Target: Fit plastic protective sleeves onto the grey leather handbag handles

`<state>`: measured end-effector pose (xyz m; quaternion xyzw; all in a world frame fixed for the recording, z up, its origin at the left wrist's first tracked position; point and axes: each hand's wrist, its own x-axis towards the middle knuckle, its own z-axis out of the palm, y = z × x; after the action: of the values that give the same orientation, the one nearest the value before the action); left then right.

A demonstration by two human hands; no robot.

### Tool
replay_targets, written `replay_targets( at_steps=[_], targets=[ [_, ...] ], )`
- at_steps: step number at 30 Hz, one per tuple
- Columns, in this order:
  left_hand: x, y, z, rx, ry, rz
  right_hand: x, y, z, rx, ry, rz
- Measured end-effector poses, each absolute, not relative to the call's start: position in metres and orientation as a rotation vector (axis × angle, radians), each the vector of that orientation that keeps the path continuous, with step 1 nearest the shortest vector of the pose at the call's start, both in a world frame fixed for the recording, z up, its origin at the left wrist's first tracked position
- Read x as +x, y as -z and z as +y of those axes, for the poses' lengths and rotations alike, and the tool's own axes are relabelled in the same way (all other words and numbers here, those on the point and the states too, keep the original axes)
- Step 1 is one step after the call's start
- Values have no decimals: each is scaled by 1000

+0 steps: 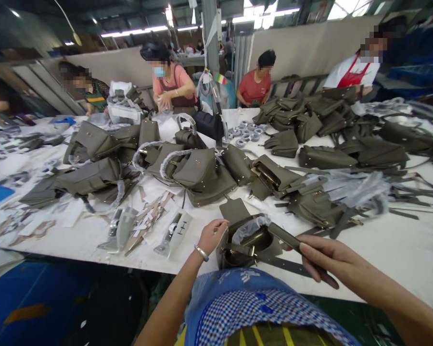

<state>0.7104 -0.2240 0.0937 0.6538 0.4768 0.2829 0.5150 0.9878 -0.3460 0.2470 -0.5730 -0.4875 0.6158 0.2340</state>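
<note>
An olive-green handbag (243, 259) stands on the table's front edge against my apron. Its flap (234, 210) is folded back, and a plastic-wrapped handle (250, 227) lies across the open mouth. A gold buckle shows on the front belt. My right hand (323, 257) is closed around an olive strap (284, 236) at the bag's right side, thumb on top. Below it a dark strap with holes (285, 265) extends right from the bag. My left hand (212, 236) is at the bag's left edge with fingers curled together; what they pinch, if anything, is hidden.
Several similar bags (198, 168) are heaped across the white table (393, 245), with another pile (321, 115) at the back right. Left of my bag lie plastic-wrapped packets (175, 234) and brown-and-white strips (147, 216). Co-workers (175, 81) are along the far side.
</note>
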Motion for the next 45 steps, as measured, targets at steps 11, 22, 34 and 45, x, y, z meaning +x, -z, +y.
replay_targets(
  at_steps=[11,22,34,45],
  targets=[
    [730,-125,-258,2031,-438,697,981,-248,-326,-1604,-1521,-1315],
    [725,-121,-273,1611,-786,886,950,-184,-315,-1694,-1446,-1657],
    [739,-125,-288,1571,-848,1055,920,-159,-312,-1666,-976,-1922],
    [722,-110,-289,1527,-911,1135,907,-145,-306,-1698,-709,-2194]
  ],
)
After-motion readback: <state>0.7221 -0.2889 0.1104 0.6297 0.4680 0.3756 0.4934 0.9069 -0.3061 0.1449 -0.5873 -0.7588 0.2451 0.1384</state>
